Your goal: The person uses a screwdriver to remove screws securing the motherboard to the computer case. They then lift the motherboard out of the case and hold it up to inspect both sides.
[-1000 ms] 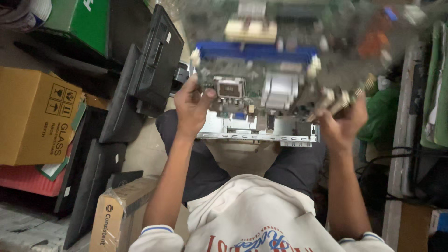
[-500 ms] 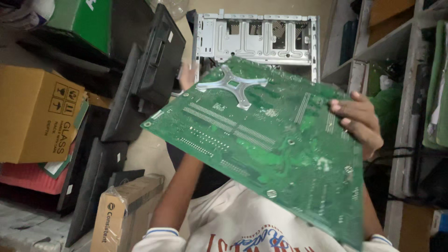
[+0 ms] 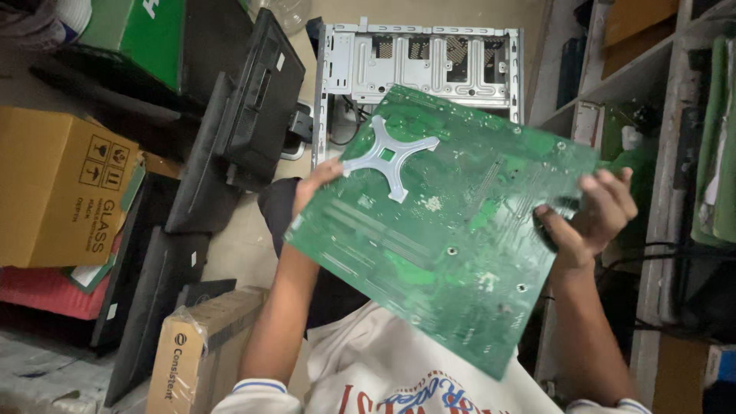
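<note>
Both hands are up holding one big green circuit board (image 3: pixel 452 253) solder-side up, tilted, right over the lap. The left hand (image 3: pixel 314 188) grips its left edge with fingers curled over the rim, and the right hand (image 3: pixel 590 218) clamps the right edge, thumb on the near side and fingers wrapped behind. A grey X-shaped metal bracket (image 3: pixel 389 156) sits near the board's upper left corner. Behind it, one bare silver computer case (image 3: pixel 418 61) lies open on the floor, top edge of the board overlapping its lower part. Packaging-wise: a brown cardboard box (image 3: pixel 57 195) at far left with black handling symbols on its side, a green box (image 3: pixel 142 38) at the top left corner with white lettering, a flat red package (image 3: pixel 46 291) tucked under the brown one, and a long tan carton (image 3: pixel 199 349) wrapped in clear plastic at bottom left with a round logo and dark print. Between those and the person, I count about four black flat monitors (image 3: pixel 245 115) leaning in a stack. The right side is hemmed in by grey shelving (image 3: pixel 659 77) stuffed with green stuff, so the only open floor is a narrow beige strip (image 3: pixel 245 245) beside the left arm.
</note>
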